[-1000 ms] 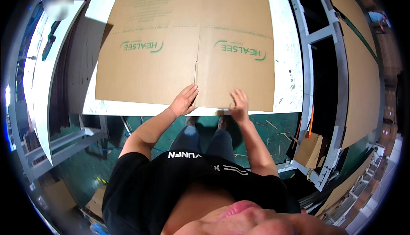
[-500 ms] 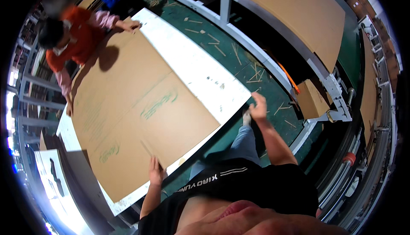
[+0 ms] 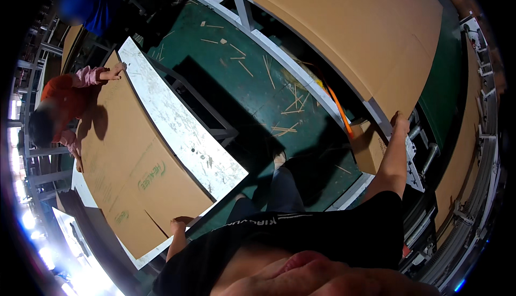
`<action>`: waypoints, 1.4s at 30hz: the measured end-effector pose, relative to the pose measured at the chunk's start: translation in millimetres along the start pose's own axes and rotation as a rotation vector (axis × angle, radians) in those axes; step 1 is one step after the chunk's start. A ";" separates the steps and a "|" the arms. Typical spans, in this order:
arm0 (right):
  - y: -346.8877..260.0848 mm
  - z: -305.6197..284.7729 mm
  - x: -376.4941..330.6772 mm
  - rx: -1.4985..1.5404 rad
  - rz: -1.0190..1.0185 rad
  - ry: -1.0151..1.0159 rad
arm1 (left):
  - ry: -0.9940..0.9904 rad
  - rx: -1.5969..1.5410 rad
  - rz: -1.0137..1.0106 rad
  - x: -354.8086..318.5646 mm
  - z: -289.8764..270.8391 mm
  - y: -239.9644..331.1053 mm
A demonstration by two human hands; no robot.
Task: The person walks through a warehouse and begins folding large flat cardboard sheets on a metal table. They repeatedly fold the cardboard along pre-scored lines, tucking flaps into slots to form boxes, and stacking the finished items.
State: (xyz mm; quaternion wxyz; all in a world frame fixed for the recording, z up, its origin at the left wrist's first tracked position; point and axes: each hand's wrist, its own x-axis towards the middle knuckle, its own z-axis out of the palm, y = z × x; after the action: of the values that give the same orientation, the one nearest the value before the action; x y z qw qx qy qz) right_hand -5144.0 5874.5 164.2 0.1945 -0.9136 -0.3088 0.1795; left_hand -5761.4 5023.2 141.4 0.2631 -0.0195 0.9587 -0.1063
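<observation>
A brown cardboard sheet (image 3: 115, 151) with green printing and a slit lies on a white-topped table (image 3: 199, 156) at the left. My left hand (image 3: 179, 226) grips its near edge beside the slit, fingers curled over it. Stretched far out to the right, my right hand (image 3: 399, 120) is closed at the near corner of a second, larger cardboard sheet (image 3: 365, 27). That one rests on a raised metal frame; the fingertips are partly hidden. Across the table a co-worker in orange (image 3: 64, 100) has both hands on the first sheet's far edge.
A metal rail (image 3: 274, 46) edges the raised frame. A small cardboard box (image 3: 366, 148) and an orange strap (image 3: 337, 105) are below it. Thin cardboard strips (image 3: 293, 105) litter the green floor (image 3: 242, 113). Someone in blue (image 3: 88, 5) stands at the far left.
My right hand has moved right from beside the table corner to the larger sheet's corner. My left hand stays at the first sheet's edge, its fingers now curled. The view has shifted right.
</observation>
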 end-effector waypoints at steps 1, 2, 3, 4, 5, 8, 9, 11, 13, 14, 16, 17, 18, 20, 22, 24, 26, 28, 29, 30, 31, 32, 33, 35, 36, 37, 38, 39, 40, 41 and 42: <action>26.4 6.7 30.9 0.170 0.056 -0.071 | -0.016 0.000 0.036 4.2 6.4 1.8; 51.1 6.3 59.1 0.358 0.108 -0.126 | -0.028 -0.008 0.092 15.3 10.0 18.9; 49.4 -0.2 72.8 0.543 0.128 -0.198 | -0.045 -0.036 0.128 13.7 21.2 31.7; 12.9 -7.5 22.6 0.588 0.198 -0.291 | 0.042 -0.045 0.115 -14.7 25.2 27.5; 14.7 -23.3 21.1 0.682 0.141 -0.449 | -0.004 0.041 0.099 -2.5 37.7 26.4; -6.1 -51.0 -57.9 0.791 0.081 -0.819 | 0.040 0.081 0.010 -12.0 45.5 39.9; 2.1 -53.7 -101.4 0.904 0.087 -0.836 | 0.031 0.013 0.013 -16.2 25.5 70.3; -22.0 -97.3 -264.3 0.816 0.000 -1.020 | 0.016 -0.141 -0.062 -34.2 2.0 96.3; 5.0 -98.8 -347.8 1.123 -0.042 -1.455 | 0.797 0.025 0.583 -31.4 2.7 145.8; -11.1 -144.6 -431.6 1.091 0.026 -1.568 | 0.666 -0.124 0.654 -28.0 1.5 173.4; -19.3 -215.4 -514.9 0.909 0.080 -2.111 | 0.619 -0.284 1.096 -53.0 -18.4 246.6; -32.0 -258.7 -544.8 0.869 -0.050 -2.278 | 0.455 -0.493 1.178 -92.7 -42.6 283.3; -43.6 -292.9 -567.4 0.853 -0.189 -2.428 | 0.346 -0.669 1.271 -95.1 -35.1 318.5; -73.5 -332.3 -560.4 0.994 -0.422 -2.442 | 0.200 -0.983 1.608 -126.2 -36.2 382.0; -115.2 -360.4 -506.7 1.316 -0.613 -2.233 | -0.249 -0.745 1.355 -187.0 -59.0 432.7; -162.7 -386.3 -411.6 1.694 -0.745 -1.936 | -0.769 -1.051 1.082 -251.6 -63.4 464.8; -188.6 -426.7 -304.2 2.019 -0.836 -1.563 | -1.022 -1.137 0.875 -313.0 -70.9 493.9; -202.3 -404.0 -211.9 2.125 -0.786 -1.218 | -1.020 -1.171 0.686 -325.5 -51.4 520.6; -194.1 -378.4 -181.7 2.026 -0.770 -1.023 | -1.159 -1.257 0.718 -324.8 -37.4 534.7; -189.0 -322.1 -186.1 1.746 -0.695 -0.663 | -1.249 -1.371 0.724 -306.4 -27.0 539.8; -165.0 -274.4 -111.9 1.482 -0.779 -0.608 | -1.411 -1.442 0.769 -314.0 -17.2 553.1; -142.0 -232.6 -106.0 1.131 -0.746 -0.425 | -1.355 -1.493 0.658 -311.9 -13.8 558.6; -109.8 -189.6 -62.1 0.915 -0.809 -0.345 | -1.330 -1.521 0.569 -321.2 -14.4 572.5; -34.4 -91.3 16.5 0.385 -0.969 -0.179 | -1.028 -1.516 0.606 -315.9 -11.5 593.8; -26.3 -66.1 -11.9 0.148 -0.917 -0.140 | -0.925 -1.517 0.674 -305.8 -32.2 587.3; -21.7 -55.4 -46.3 -0.099 -0.857 -0.088 | -0.838 -1.496 0.737 -306.0 -61.8 575.0; -18.3 -40.0 -43.7 0.085 -0.740 -0.045 | -0.806 -1.489 0.744 -301.9 -81.7 570.3; -13.5 -23.7 -37.4 0.262 -0.619 -0.008 | -0.770 -1.487 0.747 -300.8 -99.9 562.5; 4.7 10.2 9.6 0.768 -0.445 -0.060 | -0.808 -1.505 0.784 -308.6 -118.7 555.9; -34.8 -16.1 -54.2 1.181 -0.041 -0.611 | -0.739 -1.582 0.748 -297.1 -134.6 521.2; -42.9 -28.4 -63.9 1.306 0.063 -0.826 | -0.736 -1.629 0.773 -296.1 -146.1 499.0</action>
State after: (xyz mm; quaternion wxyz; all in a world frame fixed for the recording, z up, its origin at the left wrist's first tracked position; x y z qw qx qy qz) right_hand -5200.1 5858.5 221.9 0.5577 -0.4810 -0.1618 0.6568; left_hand -5571.5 5566.5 305.2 0.4690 0.0884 0.5366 0.6959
